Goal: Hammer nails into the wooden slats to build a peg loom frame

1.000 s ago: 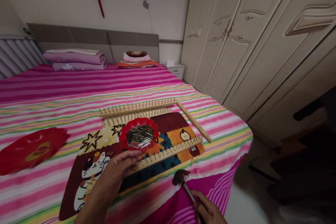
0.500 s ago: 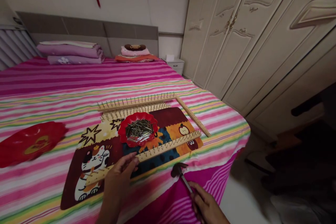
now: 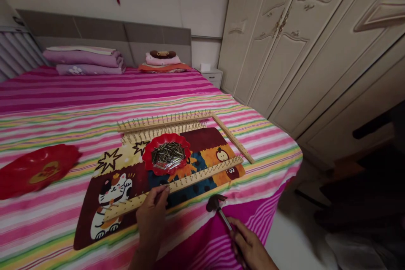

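Observation:
My left hand (image 3: 154, 209) is over the near wooden strip (image 3: 196, 178), thumb and fingertips pinched together at its middle; whatever is between them is too small to make out. Nails stand upright along this strip on both sides of the hand. My right hand (image 3: 248, 242) is closed around the handle of a claw hammer (image 3: 218, 206), its dark head resting low over the bed's near edge. Just beyond my left hand, a red scalloped bowl (image 3: 148, 163) holds a heap of loose nails (image 3: 169, 155). Under bowl and strip lies a patterned mat (image 3: 205, 137) with a cartoon cat.
Behind the bowl lie more nail-studded wooden strips (image 3: 164, 122). A bare wooden strip (image 3: 232, 138) runs along the right. At left is a red plate (image 3: 65, 160). Folded bedding (image 3: 85, 59) sits by the headboard; a wardrobe (image 3: 268, 50) stands at right.
My left hand has shifted slightly right and forward along the near strip, its fingers drawing into a tighter pinch. My right hand and the hammer have hardly moved.

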Demonstrator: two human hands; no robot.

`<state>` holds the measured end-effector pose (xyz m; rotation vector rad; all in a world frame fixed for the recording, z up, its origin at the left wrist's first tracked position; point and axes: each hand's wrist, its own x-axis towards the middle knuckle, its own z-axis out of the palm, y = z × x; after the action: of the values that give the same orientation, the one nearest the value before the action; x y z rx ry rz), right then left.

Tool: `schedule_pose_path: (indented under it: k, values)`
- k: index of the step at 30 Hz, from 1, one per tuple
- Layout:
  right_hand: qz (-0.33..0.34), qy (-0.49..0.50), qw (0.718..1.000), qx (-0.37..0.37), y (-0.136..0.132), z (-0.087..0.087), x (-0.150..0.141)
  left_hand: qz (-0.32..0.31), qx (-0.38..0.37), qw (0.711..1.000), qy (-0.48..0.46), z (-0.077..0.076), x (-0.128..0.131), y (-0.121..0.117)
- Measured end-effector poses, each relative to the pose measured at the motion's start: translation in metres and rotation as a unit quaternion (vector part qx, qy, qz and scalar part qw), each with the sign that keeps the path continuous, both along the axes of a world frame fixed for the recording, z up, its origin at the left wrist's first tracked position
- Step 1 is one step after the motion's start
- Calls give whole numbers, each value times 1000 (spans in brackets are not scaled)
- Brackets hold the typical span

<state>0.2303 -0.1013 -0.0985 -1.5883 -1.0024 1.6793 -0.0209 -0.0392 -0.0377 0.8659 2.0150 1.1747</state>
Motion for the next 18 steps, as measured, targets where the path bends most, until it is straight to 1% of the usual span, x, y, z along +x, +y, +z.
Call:
schedule_pose_path:
  k: [4, 7, 10, 14, 16, 18]
  values:
    - [-3, 1, 1000, -4, -1, -4, 1, 8, -9, 1000, 12, -2, 3, 0]
    - [-4, 4, 1000, 13, -1, 0, 0, 17, 1, 1000, 16, -6, 4, 0]
    - [-2, -2, 1000, 14, -1, 4, -1, 14, 9, 999, 31, -10, 3, 0]
    - [9, -9, 999, 29, -3, 3, 0, -12, 47, 995, 82, -14, 3, 1]
    - [17, -20, 998, 51, -6, 1, 1, -23, 70, 991, 114, -16, 3, 3]
    - [27, -33, 996, 79, -9, 3, 1, -33, 98, 983, 154, -19, 3, 4]
